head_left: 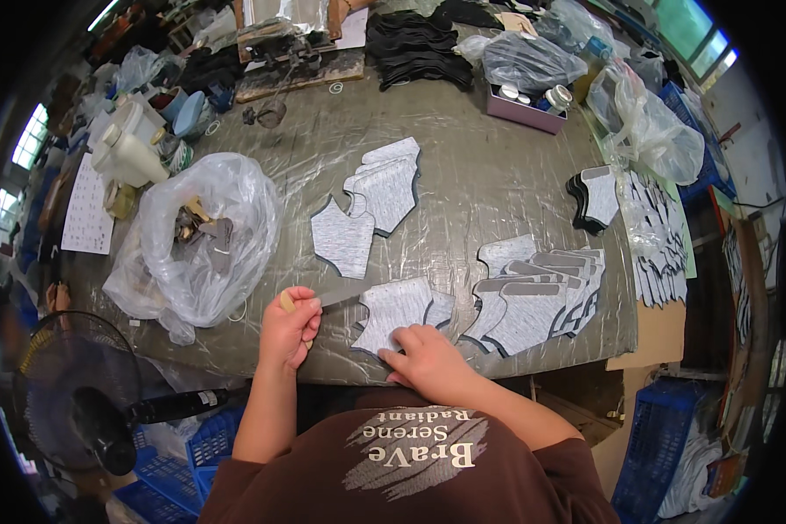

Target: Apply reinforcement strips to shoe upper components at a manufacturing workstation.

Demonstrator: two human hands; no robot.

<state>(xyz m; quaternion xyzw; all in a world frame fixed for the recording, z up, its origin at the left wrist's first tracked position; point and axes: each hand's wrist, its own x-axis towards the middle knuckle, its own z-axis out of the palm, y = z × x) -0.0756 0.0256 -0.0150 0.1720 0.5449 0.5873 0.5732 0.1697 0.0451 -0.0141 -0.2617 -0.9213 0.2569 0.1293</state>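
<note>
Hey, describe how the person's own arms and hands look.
The left hand and right hand are ungloved. Both forearms are bare, below short dark-brown sleeves belonging to a T-shirt with pale lettering over a greyish streaked print.

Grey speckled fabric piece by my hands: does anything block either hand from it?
Nothing visible blocks your bare right hand, which rests on the grey speckled fabric piece. Between your bare left hand and it, a flat grey strip extends.
</note>
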